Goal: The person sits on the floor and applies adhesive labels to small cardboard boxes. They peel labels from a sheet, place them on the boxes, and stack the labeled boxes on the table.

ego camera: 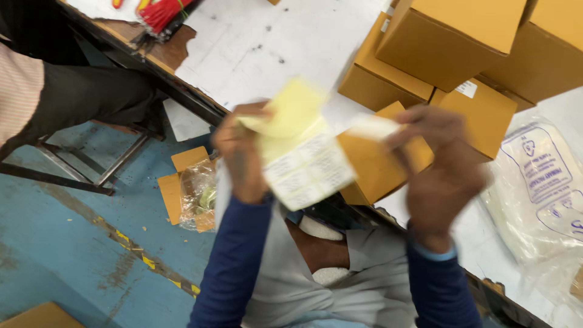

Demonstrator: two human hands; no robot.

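Observation:
My left hand [242,153] grips a sheet of white stickers on pale yellow backing [302,153], its top corner curled over. Pinched in the fingers of my right hand [438,163] is a single white sticker [373,127], peeled away from the sheet and blurred. Right behind both hands a small brown cardboard box [376,170] sits at the near edge of the white table [273,42]. Dark blue sleeves cover both of my arms.
Several more brown cardboard boxes [452,33] are stacked at the back right of the table. A clear plastic bag of white material [537,188] lies at the right. Cardboard scraps and a plastic wrapper [193,191] lie on the blue floor. Another person [67,91] sits at the left.

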